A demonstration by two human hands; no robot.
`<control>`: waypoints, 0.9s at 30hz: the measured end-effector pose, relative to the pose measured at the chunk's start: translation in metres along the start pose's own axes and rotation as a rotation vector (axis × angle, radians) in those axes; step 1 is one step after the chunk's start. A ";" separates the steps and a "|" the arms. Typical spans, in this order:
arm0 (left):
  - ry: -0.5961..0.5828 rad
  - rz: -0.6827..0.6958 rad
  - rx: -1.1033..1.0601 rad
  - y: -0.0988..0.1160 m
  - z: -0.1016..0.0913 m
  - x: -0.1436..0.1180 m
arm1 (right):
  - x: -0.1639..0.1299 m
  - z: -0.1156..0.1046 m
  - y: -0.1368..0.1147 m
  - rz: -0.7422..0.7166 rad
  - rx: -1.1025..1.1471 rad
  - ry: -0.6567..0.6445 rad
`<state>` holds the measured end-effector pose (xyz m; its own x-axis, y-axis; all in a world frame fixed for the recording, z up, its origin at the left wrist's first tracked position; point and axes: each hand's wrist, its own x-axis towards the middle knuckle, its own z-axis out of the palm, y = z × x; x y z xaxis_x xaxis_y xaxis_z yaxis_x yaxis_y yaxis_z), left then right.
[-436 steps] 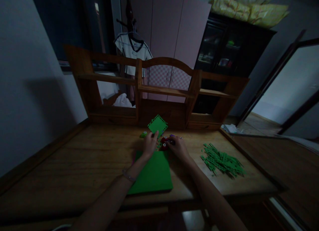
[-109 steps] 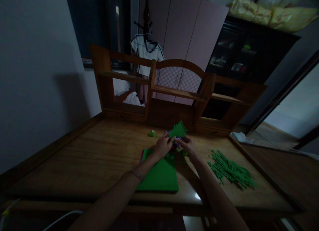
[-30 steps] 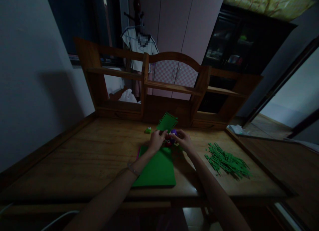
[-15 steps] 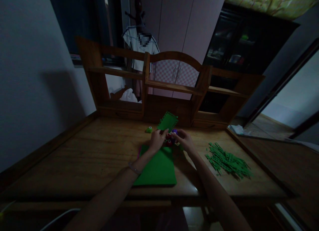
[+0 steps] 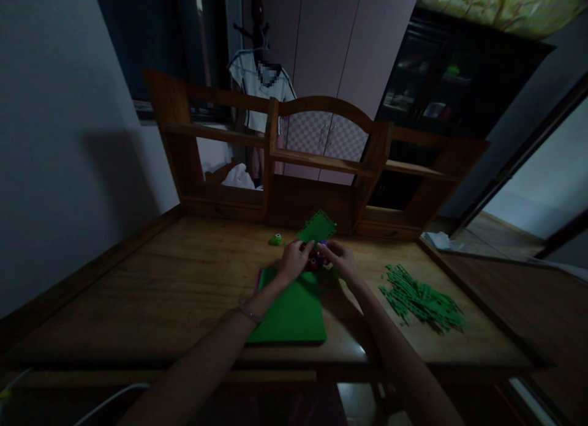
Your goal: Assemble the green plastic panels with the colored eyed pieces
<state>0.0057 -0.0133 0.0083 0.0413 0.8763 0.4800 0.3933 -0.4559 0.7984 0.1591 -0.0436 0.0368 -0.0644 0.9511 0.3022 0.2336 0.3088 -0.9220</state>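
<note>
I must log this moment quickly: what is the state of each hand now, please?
Left hand: closed, pinching the small green panel.
Right hand: fingers curled at the small coloured pieces; whether it holds one cannot be told.

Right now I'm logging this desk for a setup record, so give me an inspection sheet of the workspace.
Surface: wooden desk, dimly lit.
Job's things: small green perforated plate tilted up at the fingertips; small red and purple pieces between the hands.
Clutter: green board; pile of green strips; small green piece.
Grippers: left hand and right hand pinch the plate and pieces.
Cables: pale cord at the near edge.
Surroundings: wooden hutch, pink wardrobe, hanging shirt.
</note>
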 end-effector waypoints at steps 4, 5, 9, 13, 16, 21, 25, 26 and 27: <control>0.016 0.051 0.016 0.000 0.002 0.000 | 0.000 0.000 0.001 -0.003 -0.072 0.018; 0.017 0.056 0.019 0.000 0.002 0.000 | 0.000 0.001 0.002 0.001 -0.097 0.024; 0.020 0.050 0.022 0.002 0.000 0.000 | -0.002 0.003 0.002 0.003 -0.134 0.022; 0.017 0.069 -0.021 0.008 -0.004 -0.001 | -0.003 0.005 0.002 -0.010 -0.134 0.030; 0.024 0.080 -0.061 0.014 -0.007 -0.003 | -0.004 0.006 0.001 -0.031 -0.147 0.044; 0.020 0.116 -0.104 0.021 -0.011 -0.004 | -0.006 0.009 -0.002 -0.071 -0.173 0.040; 0.065 0.130 -0.088 0.024 -0.014 -0.006 | -0.008 0.010 -0.005 -0.086 -0.181 0.041; 0.080 0.130 -0.082 0.025 -0.014 -0.006 | -0.008 0.010 -0.005 -0.091 -0.181 0.035; 0.094 0.130 -0.074 0.025 -0.014 -0.006 | -0.008 0.010 -0.006 -0.093 -0.181 0.029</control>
<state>0.0023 -0.0323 0.0308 0.0002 0.7924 0.6100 0.3212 -0.5777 0.7504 0.1489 -0.0529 0.0371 -0.0670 0.9168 0.3936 0.3987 0.3862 -0.8318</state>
